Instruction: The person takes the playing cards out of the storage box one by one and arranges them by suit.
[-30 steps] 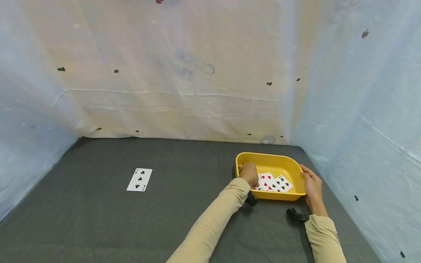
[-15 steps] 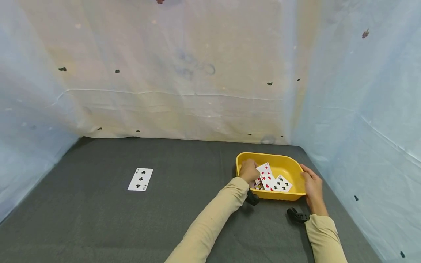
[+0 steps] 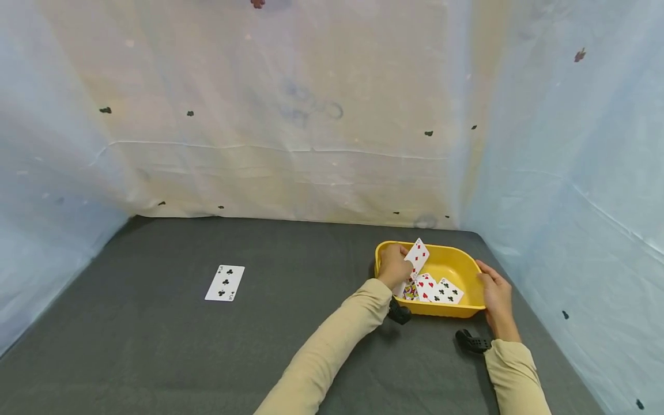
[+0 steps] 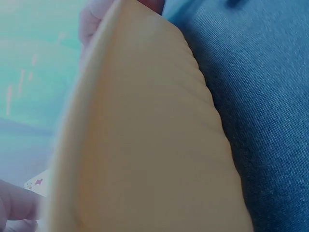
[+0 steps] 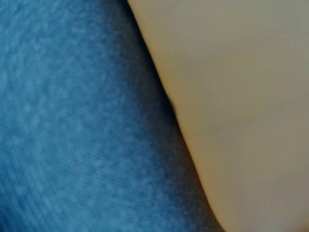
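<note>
One diamond playing card (image 3: 418, 254), its rank too small to read, is leaning at a tilt over the left part of the yellow tray (image 3: 441, 311), its top corner showing past the far rim. The left hand (image 3: 394, 267) is pinching that card between fingers and thumb, while the right hand (image 3: 497, 297) is gripping the tray's right end. Below, a face card (image 3: 410, 290), a hearts card (image 3: 425, 286) and a clubs card (image 3: 449, 291) are lying crowded together; well to the left, a three of clubs (image 3: 225, 283) is resting face up on the dark desk (image 3: 285, 323). The main risk seems to be the pinched card dragging the face card or hearts card along, their edges crowding near it. A loose pinch could be letting it slip; a slack right-hand grip, the tray slide.
</note>
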A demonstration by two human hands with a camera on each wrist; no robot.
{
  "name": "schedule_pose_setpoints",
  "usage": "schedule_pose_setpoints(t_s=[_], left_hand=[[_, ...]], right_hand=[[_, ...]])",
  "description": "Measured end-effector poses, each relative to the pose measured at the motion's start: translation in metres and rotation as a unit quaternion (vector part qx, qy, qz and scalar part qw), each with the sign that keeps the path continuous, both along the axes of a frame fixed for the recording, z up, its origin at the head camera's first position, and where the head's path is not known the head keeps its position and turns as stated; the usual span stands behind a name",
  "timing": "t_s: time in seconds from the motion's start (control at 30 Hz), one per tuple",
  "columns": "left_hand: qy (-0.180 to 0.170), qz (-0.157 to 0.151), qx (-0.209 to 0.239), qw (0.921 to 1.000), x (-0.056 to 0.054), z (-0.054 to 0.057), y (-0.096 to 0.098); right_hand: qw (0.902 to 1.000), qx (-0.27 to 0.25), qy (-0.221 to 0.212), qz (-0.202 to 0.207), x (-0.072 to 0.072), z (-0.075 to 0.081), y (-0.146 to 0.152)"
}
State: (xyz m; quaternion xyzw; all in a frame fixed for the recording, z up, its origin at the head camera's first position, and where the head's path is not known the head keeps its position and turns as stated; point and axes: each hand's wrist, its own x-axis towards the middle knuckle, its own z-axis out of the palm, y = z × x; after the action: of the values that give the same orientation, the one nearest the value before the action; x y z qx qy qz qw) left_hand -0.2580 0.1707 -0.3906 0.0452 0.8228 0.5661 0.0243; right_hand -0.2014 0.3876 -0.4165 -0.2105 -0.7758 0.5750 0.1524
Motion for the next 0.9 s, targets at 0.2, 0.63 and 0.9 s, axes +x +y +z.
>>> schedule_pose_setpoints(t_s=[0.2, 0.63, 0.9], left_hand=[[0.023, -0.007, 0.007, 0.9997, 0.0, 0.002, -0.004], [-0.024, -0.041, 0.133, 0.9899, 0.002, 0.008, -0.023], [-0.055, -0.049, 0.192, 0.9786, 0.002, 0.011, -0.034]], right_hand=[[1.0, -0.002, -0.002, 0.001, 0.0, 0.001, 0.001], [1.0, -0.007, 0.005, 0.004, -0.004, -0.001, -0.002], [1.0, -0.004, -0.004, 0.002, -0.004, 0.001, -0.001]])
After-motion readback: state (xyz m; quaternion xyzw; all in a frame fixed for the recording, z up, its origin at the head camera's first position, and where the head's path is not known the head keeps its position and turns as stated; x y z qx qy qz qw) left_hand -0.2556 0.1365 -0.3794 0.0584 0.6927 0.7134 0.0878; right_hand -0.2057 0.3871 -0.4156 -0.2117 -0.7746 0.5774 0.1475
